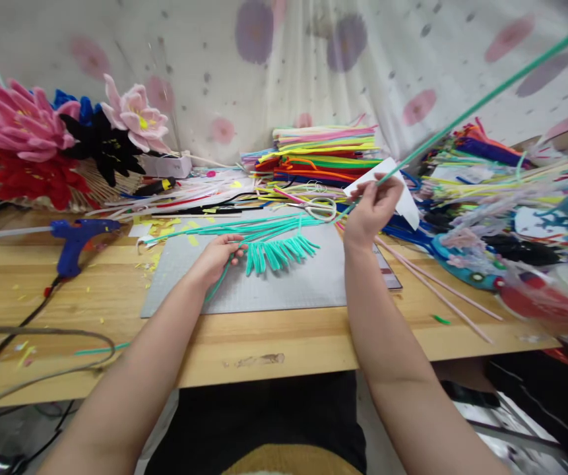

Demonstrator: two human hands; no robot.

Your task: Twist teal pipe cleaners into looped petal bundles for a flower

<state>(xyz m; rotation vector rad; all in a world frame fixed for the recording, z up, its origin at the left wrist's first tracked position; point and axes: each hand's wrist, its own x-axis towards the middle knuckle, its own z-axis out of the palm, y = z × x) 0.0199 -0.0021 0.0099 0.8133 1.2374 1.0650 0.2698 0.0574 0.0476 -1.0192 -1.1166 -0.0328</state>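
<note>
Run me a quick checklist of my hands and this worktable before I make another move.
1. Left hand has its piece: ok, it pinches the left end of the looped teal piece.
2. Right hand has its stem: ok, it grips the long green stem.
3. Gray mat free of loose stems: not ok, teal stems lie across its far side.
4. Scissors in sight: ok, near the mat's far edge.
5. Glue gun apart from both hands: ok, off to the left.
6. Glue gun cool: cannot tell.
</note>
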